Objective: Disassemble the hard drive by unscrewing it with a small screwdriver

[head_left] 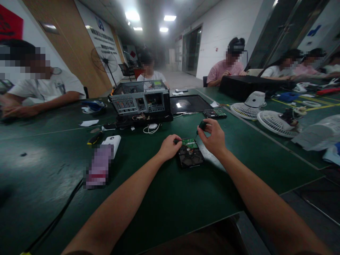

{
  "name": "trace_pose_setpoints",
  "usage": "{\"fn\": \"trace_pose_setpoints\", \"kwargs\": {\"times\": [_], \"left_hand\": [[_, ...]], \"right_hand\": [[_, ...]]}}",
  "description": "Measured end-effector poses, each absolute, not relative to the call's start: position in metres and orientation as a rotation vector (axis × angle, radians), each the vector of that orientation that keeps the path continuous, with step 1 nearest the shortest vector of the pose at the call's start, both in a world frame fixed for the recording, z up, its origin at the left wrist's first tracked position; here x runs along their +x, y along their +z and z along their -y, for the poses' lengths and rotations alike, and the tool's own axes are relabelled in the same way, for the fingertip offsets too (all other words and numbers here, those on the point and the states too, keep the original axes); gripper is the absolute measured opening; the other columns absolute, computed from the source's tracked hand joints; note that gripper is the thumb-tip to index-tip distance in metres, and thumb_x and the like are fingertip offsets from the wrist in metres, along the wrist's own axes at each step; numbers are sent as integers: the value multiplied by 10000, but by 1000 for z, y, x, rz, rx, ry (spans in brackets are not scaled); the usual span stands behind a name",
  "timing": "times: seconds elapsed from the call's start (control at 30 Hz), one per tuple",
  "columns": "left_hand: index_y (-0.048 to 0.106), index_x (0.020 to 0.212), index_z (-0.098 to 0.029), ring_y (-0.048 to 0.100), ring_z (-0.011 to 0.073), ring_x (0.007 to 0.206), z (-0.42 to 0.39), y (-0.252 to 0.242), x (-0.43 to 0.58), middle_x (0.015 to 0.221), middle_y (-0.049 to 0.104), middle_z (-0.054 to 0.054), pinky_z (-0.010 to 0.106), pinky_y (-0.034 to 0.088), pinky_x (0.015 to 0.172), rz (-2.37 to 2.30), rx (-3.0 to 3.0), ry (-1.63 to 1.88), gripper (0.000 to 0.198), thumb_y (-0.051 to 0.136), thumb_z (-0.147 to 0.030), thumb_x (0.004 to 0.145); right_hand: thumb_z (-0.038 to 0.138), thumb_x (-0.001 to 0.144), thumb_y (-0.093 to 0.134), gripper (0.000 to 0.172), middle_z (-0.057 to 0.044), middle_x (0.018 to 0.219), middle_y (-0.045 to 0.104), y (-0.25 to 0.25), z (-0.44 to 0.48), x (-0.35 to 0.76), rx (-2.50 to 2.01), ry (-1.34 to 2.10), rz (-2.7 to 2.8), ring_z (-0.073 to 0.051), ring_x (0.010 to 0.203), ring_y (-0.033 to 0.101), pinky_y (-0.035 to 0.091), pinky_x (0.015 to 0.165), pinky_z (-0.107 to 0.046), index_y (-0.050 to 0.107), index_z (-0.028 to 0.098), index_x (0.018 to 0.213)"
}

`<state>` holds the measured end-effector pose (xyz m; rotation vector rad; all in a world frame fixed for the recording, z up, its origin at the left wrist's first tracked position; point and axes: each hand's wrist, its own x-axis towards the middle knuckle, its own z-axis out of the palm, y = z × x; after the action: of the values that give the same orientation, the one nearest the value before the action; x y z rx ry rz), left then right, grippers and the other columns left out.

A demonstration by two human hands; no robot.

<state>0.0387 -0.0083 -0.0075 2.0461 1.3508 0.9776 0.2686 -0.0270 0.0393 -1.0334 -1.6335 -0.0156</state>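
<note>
A black hard drive with a green circuit board lies on the green table in front of me. My left hand is at its upper left corner, fingers closed round a small dark piece that is too small to name. Above the drive's upper right corner, my right hand grips the dark handle of a screwdriver. Its thin shaft points down toward the board's right edge; whether the tip touches is too small to tell.
An opened computer case stands beyond the drive, beside a black panel and another circuit-board unit. Left are a phone, a white device and yellow-black pliers. Fan parts lie right. Several people sit around.
</note>
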Motion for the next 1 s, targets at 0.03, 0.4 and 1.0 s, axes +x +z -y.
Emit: {"fn": "trace_pose_setpoints", "kwargs": {"times": [0.03, 0.4, 1.0], "left_hand": [[700, 1006, -199, 585, 141, 707, 9, -7, 39, 1044, 680, 45, 288, 473, 691, -1353, 2047, 976, 141, 659, -254, 883], [705, 996, -192, 603, 159, 767, 9, -3, 39, 1054, 680, 62, 294, 487, 733, -1350, 2060, 960, 127, 658, -245, 891], [706, 1027, -210, 613, 159, 706, 13, 1, 40, 939, 724, 25, 272, 447, 639, -1349, 1983, 926, 150, 635, -265, 906]], "right_hand": [[363, 909, 685, 385, -84, 1085, 684, 39, 27, 269, -1035, -9, 1635, -210, 855, 738, 671, 773, -407, 540, 244, 1245], [383, 934, 670, 400, -95, 1138, 683, 36, 23, 272, -1011, 40, 1650, -234, 941, 746, 682, 781, -418, 531, 247, 1283], [329, 893, 704, 406, -75, 1086, 651, 34, 22, 271, -1014, -4, 1628, -218, 896, 717, 667, 763, -422, 532, 242, 1250]]}}
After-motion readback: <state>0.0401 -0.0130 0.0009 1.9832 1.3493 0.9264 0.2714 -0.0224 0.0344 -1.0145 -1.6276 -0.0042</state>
